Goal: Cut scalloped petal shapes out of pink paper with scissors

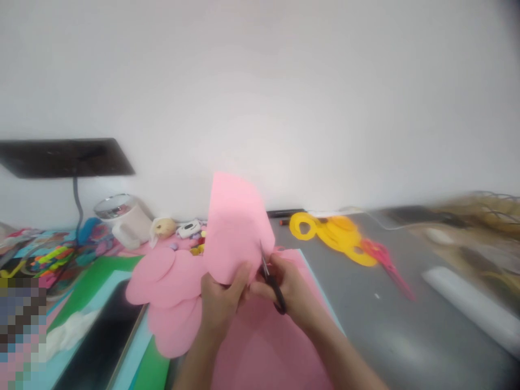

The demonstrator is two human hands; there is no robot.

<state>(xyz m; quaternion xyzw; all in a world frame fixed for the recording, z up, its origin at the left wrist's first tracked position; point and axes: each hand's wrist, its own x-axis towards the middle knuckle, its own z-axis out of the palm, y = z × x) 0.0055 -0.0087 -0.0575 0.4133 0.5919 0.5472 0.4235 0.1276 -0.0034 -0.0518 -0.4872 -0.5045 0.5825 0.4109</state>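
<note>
A sheet of pink paper [235, 225] with a curved right edge is held upright in front of me. My left hand [223, 298] pinches its lower edge, thumb on the near side. My right hand [286, 287] grips black-handled scissors [273, 281], their blades at the lower right edge of the paper. Below both hands lies a larger pink sheet [268, 346]. Several rounded pink paper cutouts [170, 287] overlap in a pile to the left of my left hand.
Yellow paper cutouts [339, 233] and pink scissors [390, 265] lie to the right on the grey table [390, 319]. A white mug [128, 222] stands at the back left. Closer, a dark flat device [101, 336] rests on coloured sheets. A white roll [471, 303] lies far right.
</note>
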